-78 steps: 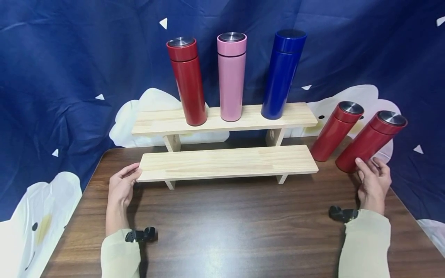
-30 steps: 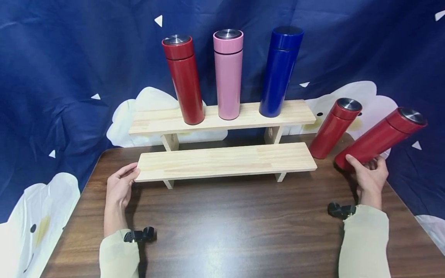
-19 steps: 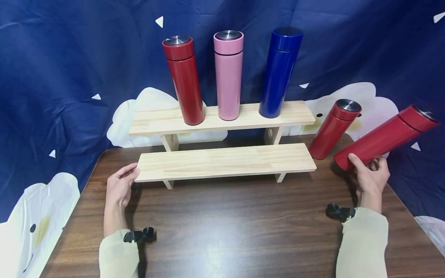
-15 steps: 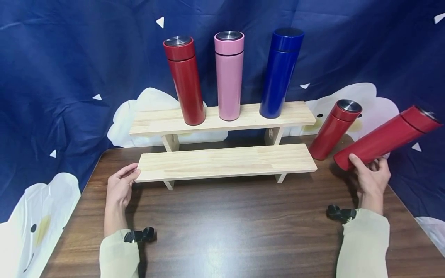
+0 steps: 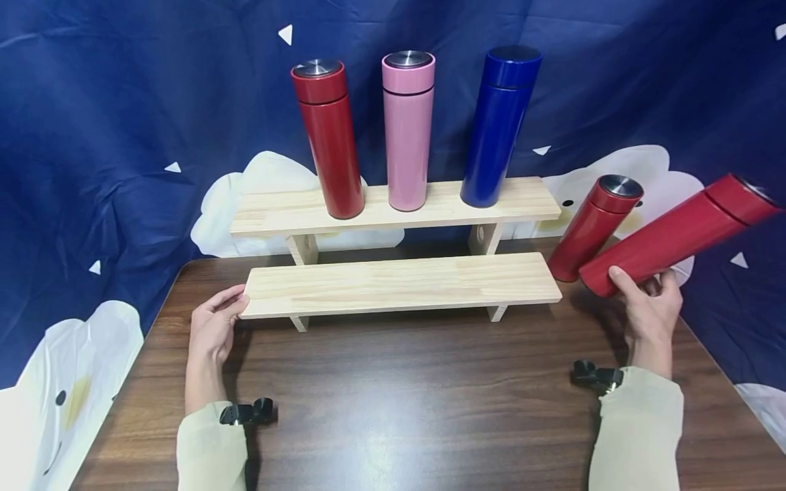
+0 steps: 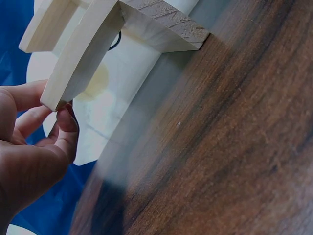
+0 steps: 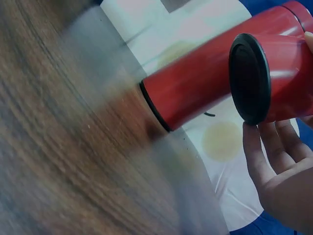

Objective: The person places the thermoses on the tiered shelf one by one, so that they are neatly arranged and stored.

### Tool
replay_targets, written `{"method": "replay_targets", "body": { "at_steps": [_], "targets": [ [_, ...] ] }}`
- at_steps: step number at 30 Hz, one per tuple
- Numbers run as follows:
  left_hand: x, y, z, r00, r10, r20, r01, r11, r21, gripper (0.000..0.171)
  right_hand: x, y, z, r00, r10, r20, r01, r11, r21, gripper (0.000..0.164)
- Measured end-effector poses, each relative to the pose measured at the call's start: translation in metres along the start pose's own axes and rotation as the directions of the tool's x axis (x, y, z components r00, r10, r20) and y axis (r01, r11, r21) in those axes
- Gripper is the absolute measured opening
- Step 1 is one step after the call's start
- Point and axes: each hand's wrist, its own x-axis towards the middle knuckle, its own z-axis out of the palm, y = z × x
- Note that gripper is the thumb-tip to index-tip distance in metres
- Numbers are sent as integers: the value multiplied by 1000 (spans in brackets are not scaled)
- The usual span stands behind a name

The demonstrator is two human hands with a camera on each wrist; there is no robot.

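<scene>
My right hand (image 5: pixel 652 314) grips a red vacuum flask (image 5: pixel 675 235) near its bottom, thumb in front, the steel lid tipped up to the right. In the right wrist view its black base (image 7: pixel 250 78) shows, raised off the table. A second red flask (image 5: pixel 592 232) stands upright just left of it, partly overlapped. With thumb and fingers my left hand (image 5: pixel 211 331) pinches the left end of the lower board (image 5: pixel 399 285) of a two-step wooden rack. Along the upper board (image 5: pixel 270 215) stand a red flask (image 5: pixel 334 157), a pink flask (image 5: pixel 408 146) and a blue flask (image 5: pixel 499 136).
The rack rests on a brown wood-grain table (image 5: pixel 381 382), toward its far edge. Behind hangs a dark blue curtain (image 5: pixel 123 102) with white cartoon shapes. Each wrist carries a small black camera (image 5: pixel 248 411) over a pale sleeve.
My right hand has tilted the outer red flask to the right, lifted it, and just now moved it slightly left toward the standing red one. My left hand stays at the board's end.
</scene>
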Motion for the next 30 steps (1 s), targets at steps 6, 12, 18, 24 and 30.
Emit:
{"method": "replay_targets", "body": {
  "at_steps": [6,12,18,24,30],
  "targets": [
    [-1,1,0,1000,-9,4,8,1000,15,21,-6,1,3,998,-47,30,45,998,42,57],
    [-1,1,0,1000,-10,0,10,1000,14,21,-11,0,12,992,-102,70,96,992,81,56],
    [-1,2,0,1000,-11,4,11,1000,-6,22,-17,0,23,979,-158,126,147,985,92,57],
    [1,2,-1,1000,-11,2,11,1000,-6,22,-24,-1,31,968,-187,166,171,979,108,60],
    [0,2,1,1000,-20,-2,20,1000,-3,21,-29,-4,43,952,-231,202,211,971,115,62]
  ]
}}
